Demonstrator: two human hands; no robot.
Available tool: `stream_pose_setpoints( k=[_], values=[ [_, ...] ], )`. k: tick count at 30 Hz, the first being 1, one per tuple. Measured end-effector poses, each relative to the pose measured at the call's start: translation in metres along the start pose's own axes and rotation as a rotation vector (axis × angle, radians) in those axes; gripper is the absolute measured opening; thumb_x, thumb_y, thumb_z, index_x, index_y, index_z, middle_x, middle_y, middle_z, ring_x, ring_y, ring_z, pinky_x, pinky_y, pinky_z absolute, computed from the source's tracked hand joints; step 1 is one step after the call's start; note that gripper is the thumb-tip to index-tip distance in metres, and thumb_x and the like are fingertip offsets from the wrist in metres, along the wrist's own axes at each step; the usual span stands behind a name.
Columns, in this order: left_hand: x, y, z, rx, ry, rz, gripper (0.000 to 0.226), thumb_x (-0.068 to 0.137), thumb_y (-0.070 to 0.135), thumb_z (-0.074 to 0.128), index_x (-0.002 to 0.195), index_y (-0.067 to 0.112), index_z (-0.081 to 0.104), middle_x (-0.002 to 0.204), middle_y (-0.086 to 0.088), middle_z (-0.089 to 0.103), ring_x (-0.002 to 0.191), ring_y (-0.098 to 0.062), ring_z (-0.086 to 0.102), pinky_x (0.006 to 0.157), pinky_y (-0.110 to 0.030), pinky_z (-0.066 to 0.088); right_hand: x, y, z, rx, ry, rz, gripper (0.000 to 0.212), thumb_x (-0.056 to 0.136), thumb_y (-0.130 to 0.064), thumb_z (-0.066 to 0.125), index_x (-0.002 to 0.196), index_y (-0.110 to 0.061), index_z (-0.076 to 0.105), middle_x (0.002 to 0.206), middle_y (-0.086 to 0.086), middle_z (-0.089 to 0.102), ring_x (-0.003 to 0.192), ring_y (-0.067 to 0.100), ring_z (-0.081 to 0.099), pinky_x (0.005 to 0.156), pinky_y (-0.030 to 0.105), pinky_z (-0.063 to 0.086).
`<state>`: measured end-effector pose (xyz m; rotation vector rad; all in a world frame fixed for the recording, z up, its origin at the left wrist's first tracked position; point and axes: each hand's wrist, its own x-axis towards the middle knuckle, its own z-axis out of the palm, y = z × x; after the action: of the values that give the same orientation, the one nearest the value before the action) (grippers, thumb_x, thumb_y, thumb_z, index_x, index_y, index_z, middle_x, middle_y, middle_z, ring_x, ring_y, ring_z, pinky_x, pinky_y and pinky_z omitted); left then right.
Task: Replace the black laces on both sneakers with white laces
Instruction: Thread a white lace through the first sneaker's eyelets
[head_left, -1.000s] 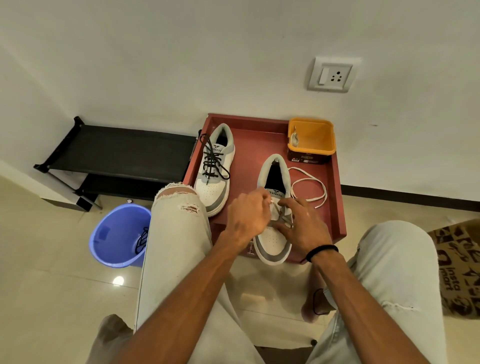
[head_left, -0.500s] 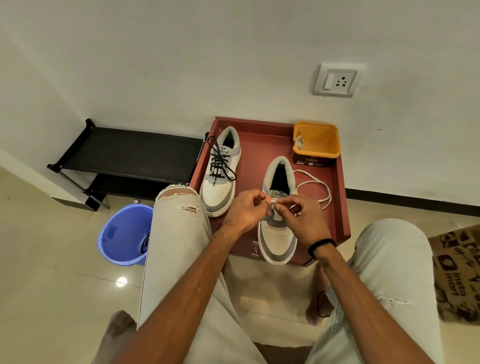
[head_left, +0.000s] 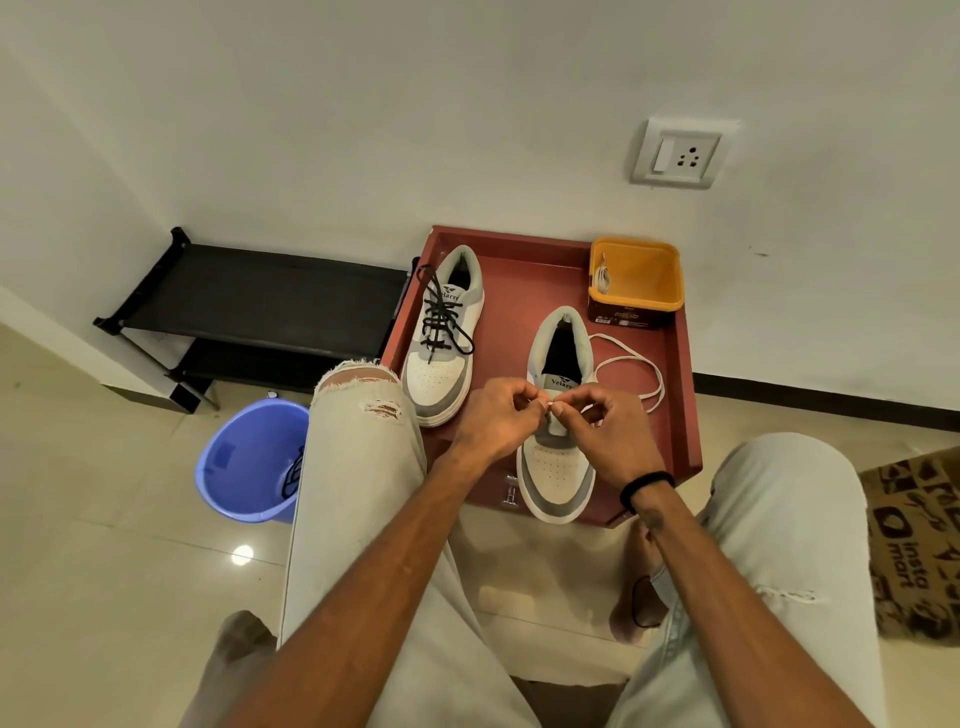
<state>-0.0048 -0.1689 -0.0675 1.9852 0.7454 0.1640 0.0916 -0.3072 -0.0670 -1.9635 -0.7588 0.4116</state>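
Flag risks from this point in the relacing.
1. Both hands, left hand and right hand, pinch the white lace tip; it may slip or miss the eyelet.
2. The right sneaker overhangs the red tray front edge; a tug could pull it off.

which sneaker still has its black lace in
The left sneaker, nearer the black rack: black lace crossed through its eyelets. The right sneaker, under both hands, has none.

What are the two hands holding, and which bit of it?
Both the left hand and right hand pinch the thin white shoelace near its tip.
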Motion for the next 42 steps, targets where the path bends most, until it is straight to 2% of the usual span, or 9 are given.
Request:
stream_pose_setpoints(
  k=[6, 9, 12, 18, 25, 33, 35, 38, 42],
  values=[
    [-0.003, -0.008, 0.001, 0.243, 0.092, -0.06, 0.011, 0.096, 0.022, 0.068, 0.1, 0.019, 0.078, 0.091, 0.005, 0.075, 0.082, -0.011, 0.069, 0.077, -0.031, 0.058, 0.001, 0.018, 0.011, -0.389, -0.058, -0.011, 0.008, 0.094, -0.013, 0.068, 0.087, -0.017, 0.065, 0.095, 0.0, 0.056, 0.076, 0.007, 0.051, 0.063, 0.01, 0.035],
    [-0.005, -0.012, 0.003, 0.308, 0.079, -0.091, 0.011, 0.094, 0.02, 0.071, 0.1, 0.021, 0.08, 0.092, 0.001, 0.077, 0.082, -0.016, 0.071, 0.079, -0.038, 0.062, 0.001, 0.022, 0.018, -0.391, -0.072, 0.017, 0.014, 0.095, -0.011, 0.066, 0.085, -0.019, 0.061, 0.097, 0.003, 0.053, 0.081, 0.015, 0.053, 0.066, 0.018, 0.036],
    [-0.007, -0.011, 0.006, 0.337, 0.053, -0.097, 0.012, 0.094, 0.023, 0.073, 0.103, 0.024, 0.08, 0.094, 0.001, 0.078, 0.082, -0.017, 0.071, 0.077, -0.038, 0.062, 0.003, 0.024, 0.022, -0.409, -0.076, 0.031, 0.012, 0.095, -0.01, 0.066, 0.085, -0.017, 0.064, 0.097, 0.005, 0.054, 0.082, 0.018, 0.053, 0.071, 0.025, 0.039],
    [-0.006, -0.013, 0.007, 0.292, 0.053, -0.093, 0.013, 0.093, 0.024, 0.073, 0.104, 0.025, 0.081, 0.098, 0.003, 0.079, 0.088, -0.016, 0.072, 0.082, -0.038, 0.061, 0.01, 0.031, 0.025, -0.322, -0.113, 0.071, 0.012, 0.095, -0.01, 0.066, 0.087, -0.018, 0.069, 0.095, 0.007, 0.059, 0.072, 0.011, 0.053, 0.061, 0.01, 0.032],
    [-0.004, -0.014, 0.009, 0.244, 0.057, -0.093, 0.013, 0.092, 0.02, 0.074, 0.102, 0.022, 0.082, 0.095, 0.002, 0.079, 0.085, -0.014, 0.072, 0.081, -0.034, 0.061, 0.016, 0.033, 0.023, -0.305, -0.195, 0.069, 0.026, 0.094, -0.007, 0.062, 0.074, -0.023, 0.062, 0.085, 0.006, 0.061, 0.064, 0.006, 0.052, 0.057, 0.011, 0.034],
    [-0.005, -0.016, 0.009, 0.189, 0.058, -0.116, 0.012, 0.088, 0.017, 0.079, 0.1, 0.018, 0.082, 0.093, 0.001, 0.079, 0.08, -0.009, 0.072, 0.08, -0.025, 0.06, 0.017, 0.033, 0.027, -0.189, -0.195, 0.13, 0.021, 0.094, -0.005, 0.065, 0.078, -0.018, 0.069, 0.073, -0.006, 0.065, 0.065, 0.003, 0.058, 0.062, 0.017, 0.041],
    [-0.006, -0.015, 0.01, 0.187, 0.06, -0.105, 0.012, 0.087, 0.021, 0.082, 0.099, 0.019, 0.082, 0.09, 0.002, 0.079, 0.077, -0.008, 0.072, 0.079, -0.028, 0.061, 0.016, 0.032, 0.027, -0.167, -0.197, 0.143, 0.022, 0.095, -0.006, 0.065, 0.078, -0.018, 0.07, 0.073, -0.008, 0.066, 0.066, 0.001, 0.058, 0.063, 0.015, 0.041],
    [-0.006, -0.013, 0.011, 0.288, 0.078, -0.058, 0.011, 0.087, 0.028, 0.08, 0.098, 0.024, 0.082, 0.088, 0.003, 0.079, 0.077, -0.012, 0.072, 0.076, -0.034, 0.062, 0.015, 0.03, 0.027, -0.135, -0.203, 0.159, 0.023, 0.096, -0.007, 0.064, 0.077, -0.019, 0.07, 0.071, -0.012, 0.065, 0.063, -0.003, 0.056, 0.058, 0.009, 0.04],
    [-0.006, -0.007, 0.01, 0.407, 0.1, 0.012, 0.011, 0.09, 0.03, 0.076, 0.097, 0.022, 0.08, 0.086, 0.002, 0.076, 0.078, -0.017, 0.07, 0.072, -0.035, 0.06, 0.013, 0.03, 0.022, -0.14, -0.216, 0.156, 0.02, 0.096, -0.01, 0.063, 0.083, -0.014, 0.078, 0.073, -0.008, 0.07, 0.066, 0.0, 0.059, 0.064, 0.018, 0.045]
  ],
)
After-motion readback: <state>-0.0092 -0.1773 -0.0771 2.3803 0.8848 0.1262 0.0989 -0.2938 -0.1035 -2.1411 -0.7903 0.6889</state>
